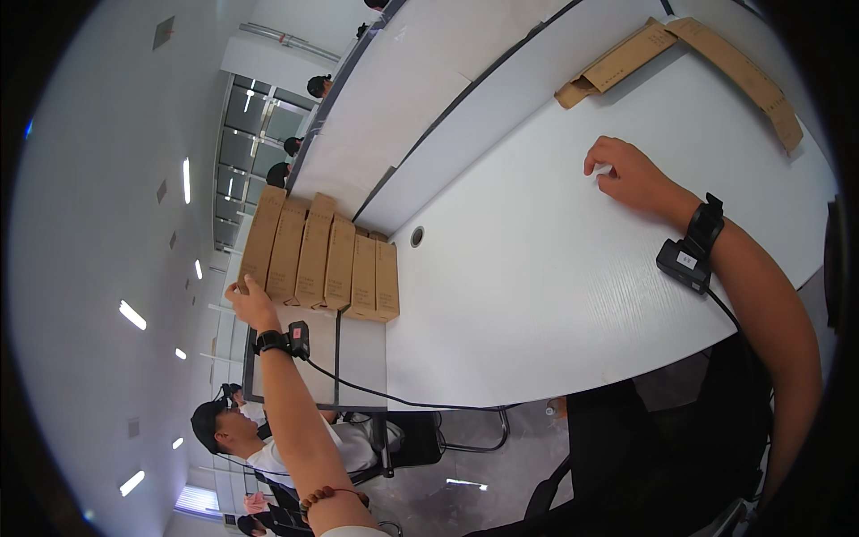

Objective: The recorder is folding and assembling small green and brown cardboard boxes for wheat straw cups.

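A row of several upright brown cardboard boxes (pixel 313 255) stands at the left end of the white table (pixel 501 268). My left hand (pixel 255 304) reaches out to the leftmost cardboard box (pixel 261 234) and grips its near lower end; part of the fingers is hidden. That box leans slightly and rises higher than most of the others. On the right, my right hand (pixel 637 182) hovers over or rests on the tabletop, which I cannot tell. Its fingers are bent, with a gap between thumb and forefinger and nothing visible in it. Both wrists wear black strapped devices with cables.
Two long brown cardboard pieces (pixel 617 64) lie at the far right by the partition (pixel 501 98). A round cable hole (pixel 417 236) sits in the tabletop near the boxes. A black cable (pixel 394 396) runs along the front edge. Beyond my left arm sits another person (pixel 295 443).
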The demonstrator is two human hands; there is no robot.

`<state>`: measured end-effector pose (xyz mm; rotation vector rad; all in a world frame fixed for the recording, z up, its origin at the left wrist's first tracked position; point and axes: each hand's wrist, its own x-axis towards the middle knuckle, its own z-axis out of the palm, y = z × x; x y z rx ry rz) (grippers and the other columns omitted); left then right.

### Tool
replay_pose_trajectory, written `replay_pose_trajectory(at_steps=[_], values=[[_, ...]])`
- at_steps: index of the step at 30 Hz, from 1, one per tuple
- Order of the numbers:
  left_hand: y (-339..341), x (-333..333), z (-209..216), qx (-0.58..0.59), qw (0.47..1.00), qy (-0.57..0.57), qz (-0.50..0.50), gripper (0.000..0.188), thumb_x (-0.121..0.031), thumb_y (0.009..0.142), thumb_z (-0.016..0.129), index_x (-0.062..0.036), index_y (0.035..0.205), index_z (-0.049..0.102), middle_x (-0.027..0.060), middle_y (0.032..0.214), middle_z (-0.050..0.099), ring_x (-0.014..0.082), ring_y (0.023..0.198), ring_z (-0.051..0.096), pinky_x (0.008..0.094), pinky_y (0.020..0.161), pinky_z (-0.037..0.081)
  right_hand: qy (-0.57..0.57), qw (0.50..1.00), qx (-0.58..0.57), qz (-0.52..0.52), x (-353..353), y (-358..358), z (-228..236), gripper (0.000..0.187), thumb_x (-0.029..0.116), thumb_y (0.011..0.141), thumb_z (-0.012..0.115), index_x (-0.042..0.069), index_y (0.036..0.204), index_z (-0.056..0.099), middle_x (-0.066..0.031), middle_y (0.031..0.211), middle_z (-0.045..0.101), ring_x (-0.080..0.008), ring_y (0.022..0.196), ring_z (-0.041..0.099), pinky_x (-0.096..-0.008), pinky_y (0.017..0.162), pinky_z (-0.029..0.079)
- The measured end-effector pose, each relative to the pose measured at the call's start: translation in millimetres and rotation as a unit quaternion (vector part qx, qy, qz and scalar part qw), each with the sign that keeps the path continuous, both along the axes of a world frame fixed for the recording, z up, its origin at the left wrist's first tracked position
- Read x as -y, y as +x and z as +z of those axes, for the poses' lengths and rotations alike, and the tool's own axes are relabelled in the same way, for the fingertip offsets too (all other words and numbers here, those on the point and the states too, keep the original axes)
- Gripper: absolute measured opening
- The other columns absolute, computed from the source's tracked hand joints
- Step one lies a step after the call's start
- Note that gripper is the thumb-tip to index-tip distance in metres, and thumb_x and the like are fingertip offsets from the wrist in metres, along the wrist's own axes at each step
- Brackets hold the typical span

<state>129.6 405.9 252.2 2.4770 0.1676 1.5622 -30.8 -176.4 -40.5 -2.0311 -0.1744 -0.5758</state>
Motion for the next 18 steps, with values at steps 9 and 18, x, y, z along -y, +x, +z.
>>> replay_pose_trajectory(at_steps=[9,18], values=[[-18.2,36.8,-8.6,0.073,0.928,0.359,0.074,0.061,-0.037,0.087,0.071,-0.0167,0.14,0.051,0.0177,0.148,0.043,0.0355,0.137,0.042,0.0568,0.11,0.036,-0.018,1.0,0.015,-0.002,2.6,1.3,-4.2,0.012,0.001,0.082,0.056,0.002,0.093,0.06,-0.0093,0.1,0.056,-0.022,0.085,0.053,-0.0323,0.076,0.048],[-27.3,21.3,-57.4,-0.153,0.846,0.491,0.143,0.076,-0.051,0.08,0.075,-0.0228,0.146,0.051,0.0121,0.164,0.024,0.0329,0.152,0.02,0.061,0.121,0.015,-0.012,1.0,0.007,0.002,0.0,1.2,-1.2,0.011,0.002,0.082,0.056,0.002,0.093,0.059,-0.0098,0.098,0.056,-0.0211,0.081,0.052,-0.0332,0.073,0.046]])
